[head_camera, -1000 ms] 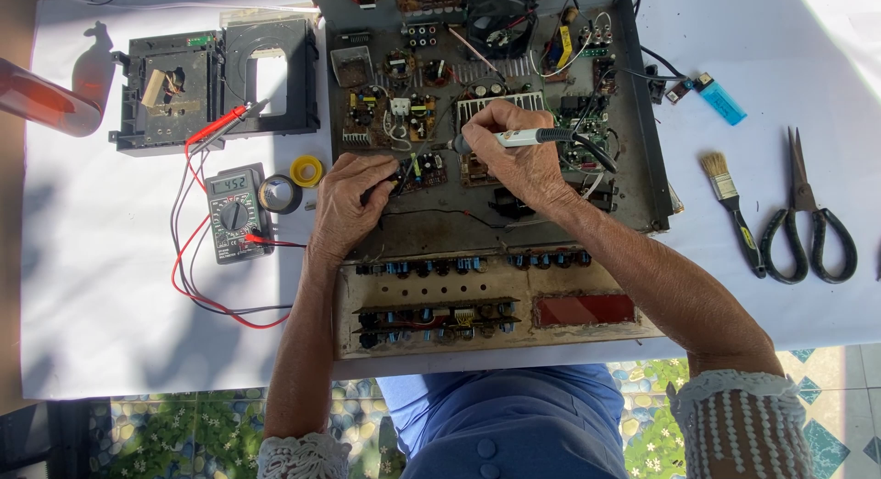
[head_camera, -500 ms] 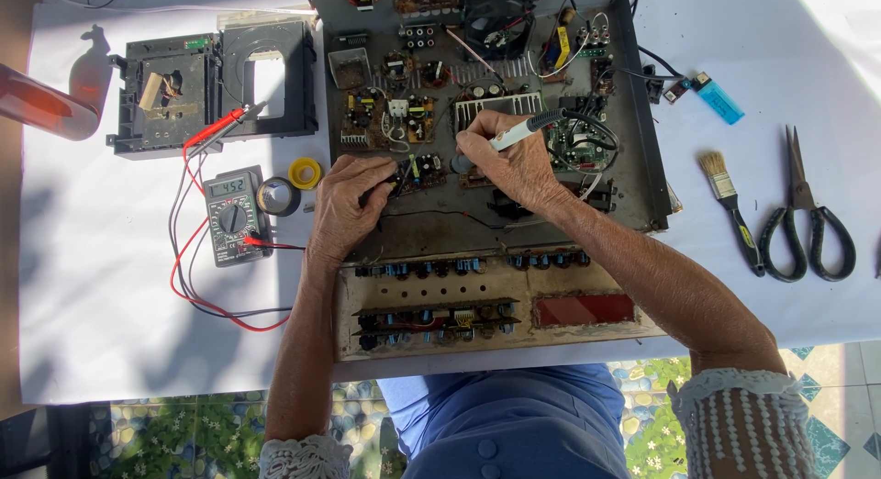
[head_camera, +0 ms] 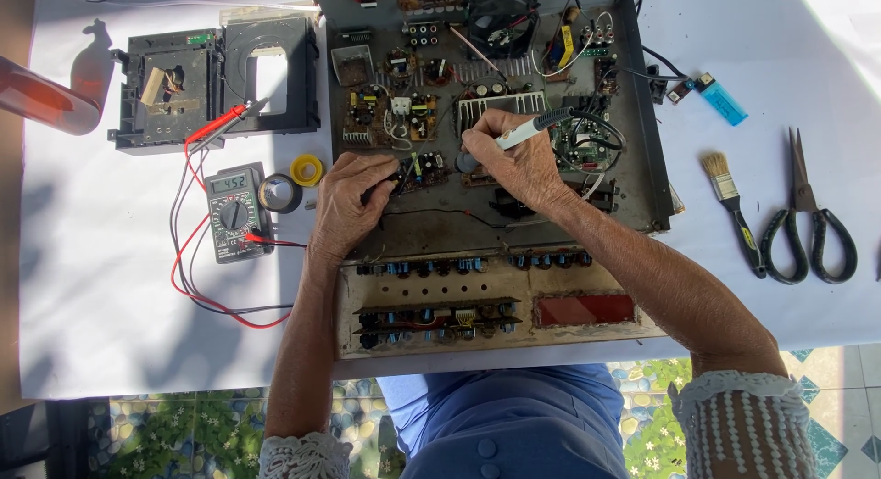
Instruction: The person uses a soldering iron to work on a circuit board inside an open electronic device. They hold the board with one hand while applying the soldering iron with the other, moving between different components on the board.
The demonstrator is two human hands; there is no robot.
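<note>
An opened amplifier chassis point(head_camera: 551, 231) full of circuit boards lies on the white table, its front panel point(head_camera: 486, 305) facing me. My right hand point(head_camera: 518, 162) grips a white and grey soldering iron point(head_camera: 532, 128) like a pen, tip pointing down-left at a small board near the chassis middle. My left hand point(head_camera: 353, 199) rests on the chassis's left side and pinches a dark wire or probe point(head_camera: 404, 174) beside that board point(head_camera: 427, 165).
A multimeter point(head_camera: 234, 211) with red and black leads point(head_camera: 197, 277) sits left, beside tape rolls point(head_camera: 294, 183). A black disc drive frame point(head_camera: 216, 75) lies far left. A brush point(head_camera: 734, 208), scissors point(head_camera: 808, 227) and blue lighter point(head_camera: 720, 101) lie right.
My right hand has shifted a little with the soldering iron, angling its tip down toward the small board. My left hand stays in the same spot.
</note>
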